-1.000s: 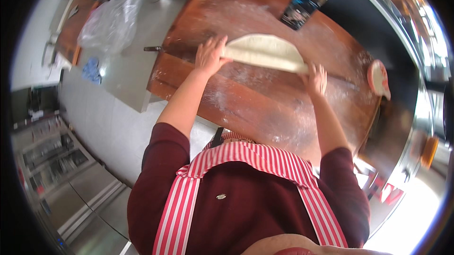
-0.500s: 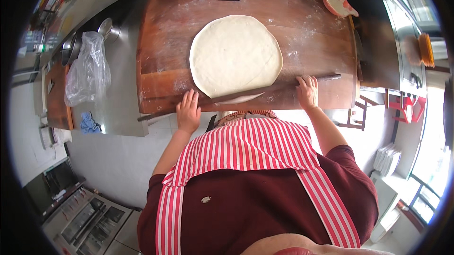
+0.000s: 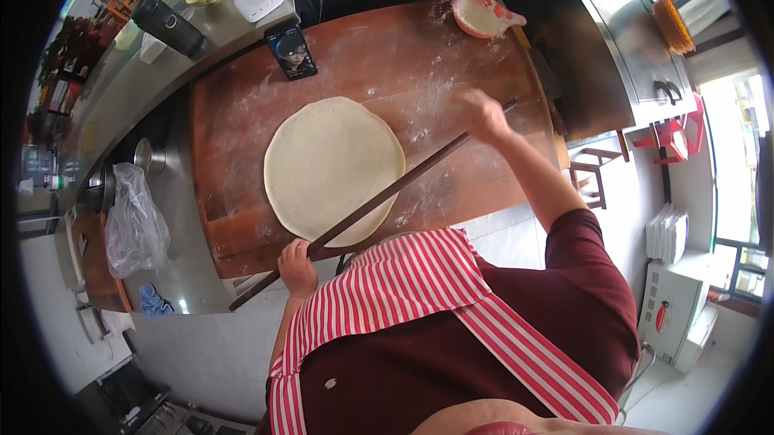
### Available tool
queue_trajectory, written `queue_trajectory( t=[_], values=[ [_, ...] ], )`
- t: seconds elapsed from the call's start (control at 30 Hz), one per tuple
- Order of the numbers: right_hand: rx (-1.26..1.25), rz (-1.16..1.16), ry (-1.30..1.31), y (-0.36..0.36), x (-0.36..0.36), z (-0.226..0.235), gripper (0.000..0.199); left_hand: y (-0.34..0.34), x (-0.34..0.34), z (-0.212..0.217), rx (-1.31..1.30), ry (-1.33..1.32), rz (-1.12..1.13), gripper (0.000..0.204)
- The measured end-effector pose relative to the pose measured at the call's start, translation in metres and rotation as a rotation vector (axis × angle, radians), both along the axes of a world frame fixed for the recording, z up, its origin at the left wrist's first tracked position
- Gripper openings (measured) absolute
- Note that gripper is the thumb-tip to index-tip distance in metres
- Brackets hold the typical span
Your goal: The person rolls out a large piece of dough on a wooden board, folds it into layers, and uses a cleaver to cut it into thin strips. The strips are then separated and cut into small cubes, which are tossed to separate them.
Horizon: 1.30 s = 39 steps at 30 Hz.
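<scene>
Rolling pin point(image 3: 379, 197) now slanted across the near edge of the dough round point(image 3: 333, 169), no longer level along it

Left hand point(image 3: 298, 266) clenched on the pin's near end; right hand point(image 3: 484, 112) blurred at the far end, grip impossible to tell; dough flat on the floured wooden bench point(image 3: 234, 112), between both hands; rolling judged unfinished

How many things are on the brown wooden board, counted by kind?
Flat round dough: 1
Long thin rolling stick: 1
Phone: 1
White scoop-like dish: 1
Total: 4
The left hand grips the stick; the right hand is blurred near its other end.
</scene>
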State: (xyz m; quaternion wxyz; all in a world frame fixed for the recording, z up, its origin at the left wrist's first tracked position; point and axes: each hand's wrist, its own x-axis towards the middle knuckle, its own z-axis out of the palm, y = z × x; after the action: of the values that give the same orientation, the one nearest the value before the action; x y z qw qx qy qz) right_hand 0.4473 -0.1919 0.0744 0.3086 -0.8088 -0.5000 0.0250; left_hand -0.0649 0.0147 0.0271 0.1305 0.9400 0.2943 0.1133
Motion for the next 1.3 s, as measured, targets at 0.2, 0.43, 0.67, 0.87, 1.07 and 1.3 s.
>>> queue_trajectory(
  t=[0.2, 0.43, 0.67, 0.87, 1.07, 1.3],
  values=[
    [-0.016, -0.449, -0.042, 0.087, 0.18, 0.013, 0.032, -0.041, 0.013, 0.005, -0.083, 0.042, 0.085, 0.034],
    [-0.464, -0.35, -0.417, 0.098, 0.335, -0.069, 0.023, -0.094, 0.026, 0.013, -0.18, 0.058, 0.141, 0.035],
    [-0.483, -0.415, -0.262, 0.113, 0.323, -0.054, 0.025, -0.117, 0.033, 0.049, -0.203, 0.092, 0.197, 0.029],
    [0.152, -0.46, 0.679, 0.09, 0.299, -0.025, 0.023, -0.105, 0.017, 0.035, -0.229, 0.046, 0.185, 0.029],
    [-0.385, -0.045, 0.724, 0.102, 0.078, 0.017, 0.029, -0.082, -0.018, 0.017, -0.151, -0.099, 0.131, 0.027],
    [-0.361, 0.183, 0.319, 0.223, -0.134, 0.082, 0.014, -0.069, -0.074, 0.014, -0.142, -0.2, 0.169, 0.022]
  ],
)
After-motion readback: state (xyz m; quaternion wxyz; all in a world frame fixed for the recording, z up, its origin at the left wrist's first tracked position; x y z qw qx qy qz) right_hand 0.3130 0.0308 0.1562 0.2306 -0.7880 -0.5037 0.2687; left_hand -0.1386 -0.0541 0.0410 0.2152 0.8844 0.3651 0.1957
